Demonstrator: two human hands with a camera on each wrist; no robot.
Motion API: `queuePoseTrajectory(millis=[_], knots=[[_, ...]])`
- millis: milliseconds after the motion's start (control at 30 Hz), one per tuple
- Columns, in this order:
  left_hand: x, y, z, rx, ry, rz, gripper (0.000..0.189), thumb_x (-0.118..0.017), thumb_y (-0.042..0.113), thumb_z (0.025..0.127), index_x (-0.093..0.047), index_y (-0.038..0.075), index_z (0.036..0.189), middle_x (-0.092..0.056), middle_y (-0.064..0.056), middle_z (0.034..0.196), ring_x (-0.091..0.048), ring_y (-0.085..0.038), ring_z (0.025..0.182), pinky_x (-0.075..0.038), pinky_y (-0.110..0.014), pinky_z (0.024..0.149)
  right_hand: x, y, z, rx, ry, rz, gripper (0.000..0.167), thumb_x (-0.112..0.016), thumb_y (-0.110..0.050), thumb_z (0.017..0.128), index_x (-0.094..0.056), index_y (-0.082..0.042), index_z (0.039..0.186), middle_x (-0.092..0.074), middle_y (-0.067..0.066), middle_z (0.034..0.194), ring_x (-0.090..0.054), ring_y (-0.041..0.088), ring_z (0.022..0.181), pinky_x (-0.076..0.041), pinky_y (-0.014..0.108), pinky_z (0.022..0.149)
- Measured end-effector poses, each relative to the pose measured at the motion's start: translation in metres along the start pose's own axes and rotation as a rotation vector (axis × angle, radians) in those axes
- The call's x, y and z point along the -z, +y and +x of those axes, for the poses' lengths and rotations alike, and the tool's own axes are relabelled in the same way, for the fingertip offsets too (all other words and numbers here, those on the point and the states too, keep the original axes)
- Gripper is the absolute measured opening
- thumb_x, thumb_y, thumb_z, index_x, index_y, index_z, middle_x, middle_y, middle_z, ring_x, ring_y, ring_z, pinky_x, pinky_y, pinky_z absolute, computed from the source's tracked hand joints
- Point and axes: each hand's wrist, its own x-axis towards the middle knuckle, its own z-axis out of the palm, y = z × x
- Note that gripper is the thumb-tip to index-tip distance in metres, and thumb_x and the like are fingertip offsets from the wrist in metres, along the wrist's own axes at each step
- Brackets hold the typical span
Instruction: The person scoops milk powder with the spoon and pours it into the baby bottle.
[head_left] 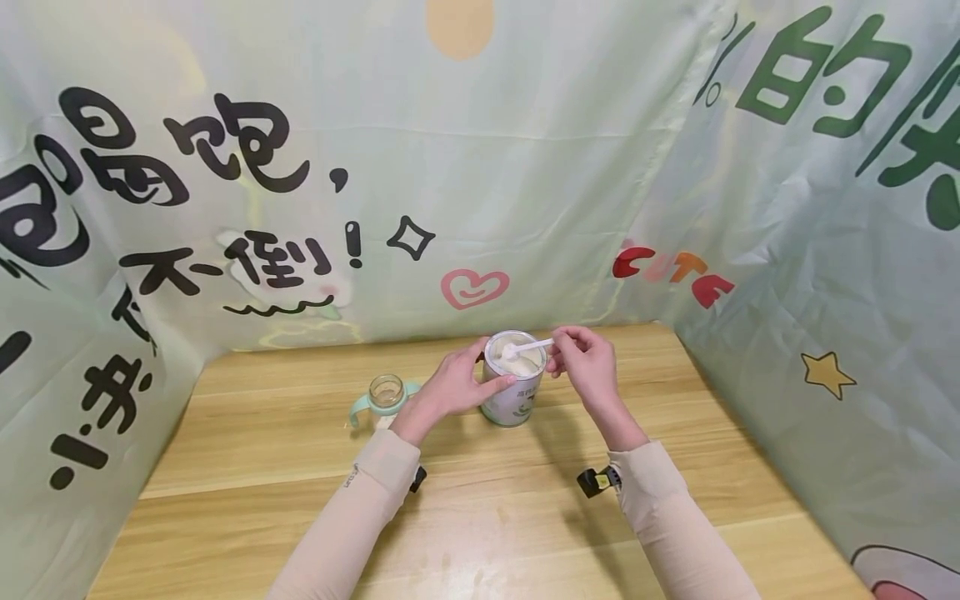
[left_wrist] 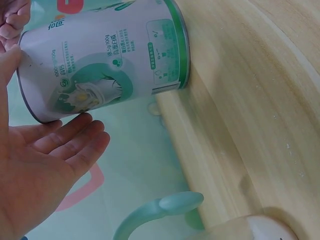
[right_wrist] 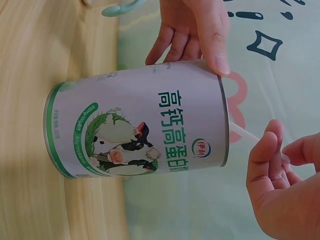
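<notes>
A white-and-green milk powder can (head_left: 508, 408) stands upright on the table, uncovered, with pale powder inside. My left hand (head_left: 453, 382) holds its upper left side, thumb at the front near the rim and fingers round the far side. In the left wrist view those fingers (left_wrist: 75, 145) lie fairly long against the can wall (left_wrist: 115, 60). Between thumb and fingers, my right hand (head_left: 588, 362) pinches the handle of a white scoop (head_left: 532, 344). The scoop's bowl is at the can's mouth, over the powder. From the right wrist only the handle (right_wrist: 242, 131) shows above the rim.
A baby bottle (head_left: 386, 392) with mint-green handles and an uncovered mouth stands left of the can, partly behind my left forearm. Printed cloth walls (head_left: 480, 200) enclose the wooden table (head_left: 480, 525) at the back and sides.
</notes>
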Motion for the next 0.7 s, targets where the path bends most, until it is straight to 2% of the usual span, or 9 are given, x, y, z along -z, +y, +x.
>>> queuePoseTrajectory(millis=[300,600,700], knots=[[0.0,-0.001,0.001,-0.002,-0.004,0.013,0.078,-0.071,0.06,0.095,-0.048,0.016,0.154,-0.065,-0.013,0.145,-0.061,-0.033,0.137,-0.052,-0.05,0.112,0.002,-0.004,0.0,0.019,0.006,0.029,0.023,-0.063,-0.016,0.105,-0.068,0.005,0.111,-0.069,0.002,0.077,-0.066,0.008,0.058,-0.06,0.024,0.058],[0.004,0.0,-0.001,0.033,-0.025,0.03,0.095,-0.069,0.065,0.094,-0.035,0.012,0.164,-0.056,-0.018,0.155,-0.056,-0.036,0.142,-0.048,-0.054,0.116,-0.001,-0.012,-0.003,0.024,0.001,0.017,0.024,-0.065,-0.018,0.104,-0.069,0.004,0.113,-0.07,0.012,0.083,-0.067,0.009,0.059,-0.06,0.025,0.059],[0.007,0.002,-0.002,0.042,-0.024,0.046,0.097,-0.069,0.067,0.093,-0.034,0.012,0.165,-0.055,-0.018,0.156,-0.056,-0.035,0.142,-0.049,-0.054,0.116,-0.002,-0.015,-0.004,0.022,0.001,0.02,0.023,-0.065,-0.018,0.104,-0.068,0.004,0.112,-0.069,0.01,0.082,-0.066,0.009,0.059,-0.06,0.025,0.059]])
